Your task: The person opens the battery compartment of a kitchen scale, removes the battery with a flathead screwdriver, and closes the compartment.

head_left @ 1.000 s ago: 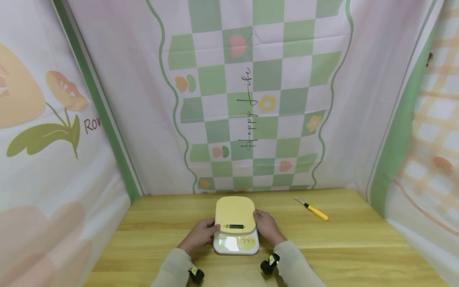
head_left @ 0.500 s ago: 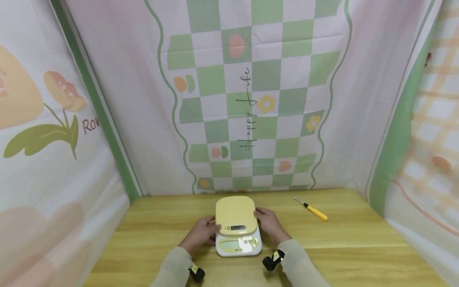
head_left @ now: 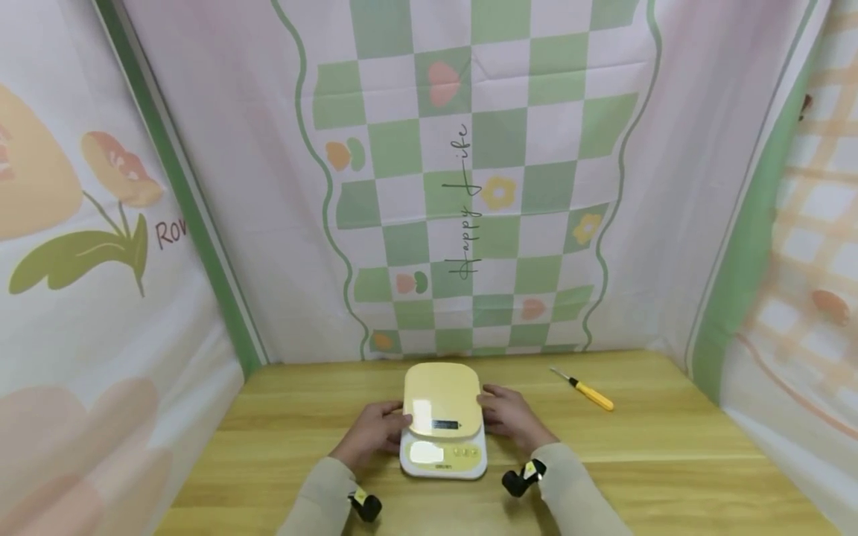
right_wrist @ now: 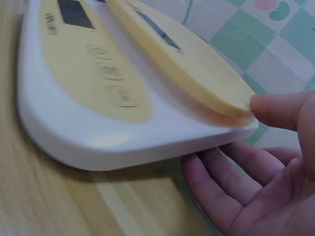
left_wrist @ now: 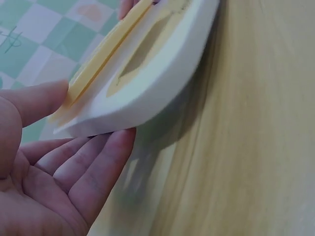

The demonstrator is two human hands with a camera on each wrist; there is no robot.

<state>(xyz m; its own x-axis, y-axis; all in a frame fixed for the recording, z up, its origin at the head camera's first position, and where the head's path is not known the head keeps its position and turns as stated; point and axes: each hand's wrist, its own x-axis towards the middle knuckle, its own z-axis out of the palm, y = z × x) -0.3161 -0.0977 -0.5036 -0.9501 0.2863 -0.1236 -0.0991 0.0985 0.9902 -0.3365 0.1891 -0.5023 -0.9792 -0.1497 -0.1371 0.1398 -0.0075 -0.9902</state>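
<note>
A kitchen scale (head_left: 442, 398) with a yellow weighing plate and a white base is in the middle of the head view, over the wooden table. My left hand (head_left: 375, 432) holds its left side, the thumb at the plate's edge and the fingers beneath the white base (left_wrist: 147, 101). On the opposite side my right hand (head_left: 512, 417) grips it alike, its thumb (right_wrist: 278, 109) against the yellow plate and fingertips under the base. Both wrist views show a gap with shadow between base and table. The underside is hidden.
A screwdriver (head_left: 583, 388) with a yellow handle lies on the wooden table (head_left: 643, 461) to the right of the scale. Printed cloth (head_left: 469, 223) hangs behind the table, with more cloth at the left and right.
The scale has shifted and tilted slightly in both hands, with the glare moving across its plate and display. My right hand and forearm have moved a little to the right.
</note>
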